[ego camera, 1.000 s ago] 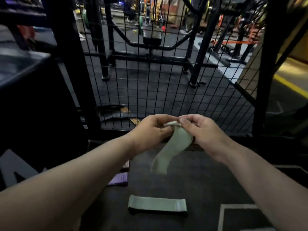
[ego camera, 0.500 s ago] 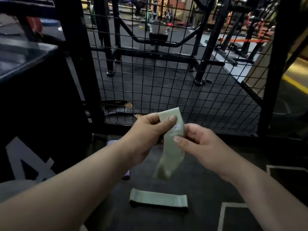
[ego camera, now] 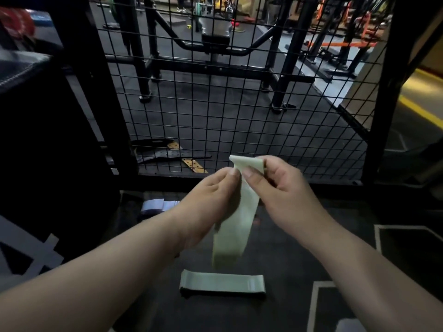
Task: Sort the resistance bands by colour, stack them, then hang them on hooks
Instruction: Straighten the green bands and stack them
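Head view: A pale green flat elastic resistance band (ego camera: 239, 212) hangs lengthwise between a person's 2 bare hands. Its upper end is folded over, and its lower end is blurred just above the dark rubber floor (ego camera: 299, 248). The left hand (ego camera: 211, 202) pinches the band's left edge near the top, thumb tip against it. The right hand (ego camera: 282, 188) pinches the folded top, thumb in front and the other fingers curled behind. Directly below the hanging band, a second pale green resistance band (ego camera: 223, 282) lies flat and crosswise on the floor, apart from the held one. To the left, partly hidden behind the left forearm, pale lilac bands (ego camera: 153, 204) lie on the floor. White painted lines (ego camera: 314, 305) mark the floor at right. Beyond the hands a black wire mesh panel (ego camera: 215, 104) stands upright in a black frame. Behind its foot lie black and tan perforated leather belts (ego camera: 172, 153). A black padded box (ego camera: 48, 152) with white marking stands at left. Black steel gym racks (ego camera: 280, 75) stand in the room beyond the mesh.
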Motion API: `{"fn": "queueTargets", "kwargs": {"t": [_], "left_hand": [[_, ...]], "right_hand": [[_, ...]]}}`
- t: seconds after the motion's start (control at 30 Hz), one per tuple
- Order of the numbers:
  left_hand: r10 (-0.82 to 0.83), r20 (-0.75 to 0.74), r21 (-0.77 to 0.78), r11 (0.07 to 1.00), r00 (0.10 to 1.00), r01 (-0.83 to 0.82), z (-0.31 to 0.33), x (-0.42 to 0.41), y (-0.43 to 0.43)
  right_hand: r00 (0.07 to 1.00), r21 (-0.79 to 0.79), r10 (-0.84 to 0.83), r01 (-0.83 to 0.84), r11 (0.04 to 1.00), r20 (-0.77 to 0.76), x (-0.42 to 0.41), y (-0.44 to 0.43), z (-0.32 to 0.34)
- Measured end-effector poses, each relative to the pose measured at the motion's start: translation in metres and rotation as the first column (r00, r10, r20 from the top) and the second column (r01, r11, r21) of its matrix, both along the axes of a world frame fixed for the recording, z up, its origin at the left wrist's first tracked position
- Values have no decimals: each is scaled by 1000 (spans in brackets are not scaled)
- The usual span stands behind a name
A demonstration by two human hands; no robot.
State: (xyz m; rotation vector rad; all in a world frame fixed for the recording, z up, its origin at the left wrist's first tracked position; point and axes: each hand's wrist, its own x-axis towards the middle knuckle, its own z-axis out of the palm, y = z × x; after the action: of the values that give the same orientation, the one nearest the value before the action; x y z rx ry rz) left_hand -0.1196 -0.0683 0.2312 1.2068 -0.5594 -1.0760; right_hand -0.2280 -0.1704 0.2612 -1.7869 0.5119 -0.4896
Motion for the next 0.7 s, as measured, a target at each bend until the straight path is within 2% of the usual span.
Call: {"fn": "queueTargets", "kwargs": {"t": [0.07, 0.1, 0.2, 0.23, 0.33, 0.47, 0.6, 0.7], "left_hand": [[-27, -3, 24, 999, 1000, 27, 5, -1, 1], [-33, -17, 29, 999, 999, 33, 6, -2, 2], [-80, -38, 35, 996, 996, 81, 8, -4, 3], [-102, -26, 39, 994, 994, 103, 8, -5, 3], [-155, -3, 57, 986, 988, 155, 8, -5, 4], [-212, 25, 74, 975, 977, 210, 6, -5, 4], [-235, 77, 83, 970, 969, 228, 3, -1, 4], [-239, 68, 83, 969, 969, 233, 0, 0, 3]], "right_hand": [[998, -96, -60, 59, 994, -11, 0, -1, 2], [996, -90, -87, 86, 992, -15, 0, -3, 3], [992, 81, -116, 120, 989, -52, 0, -12, 9], [990, 80, -111, 118, 990, -84, -2, -16, 11], [981, -79, -93, 81, 994, -170, -8, -26, 11], [977, -308, -113, 53, 950, -180, -11, -32, 9], [967, -241, 6, -70, 968, -254, -14, -32, 11], [981, -240, -50, 5, 971, -185, -13, -34, 10]]}}
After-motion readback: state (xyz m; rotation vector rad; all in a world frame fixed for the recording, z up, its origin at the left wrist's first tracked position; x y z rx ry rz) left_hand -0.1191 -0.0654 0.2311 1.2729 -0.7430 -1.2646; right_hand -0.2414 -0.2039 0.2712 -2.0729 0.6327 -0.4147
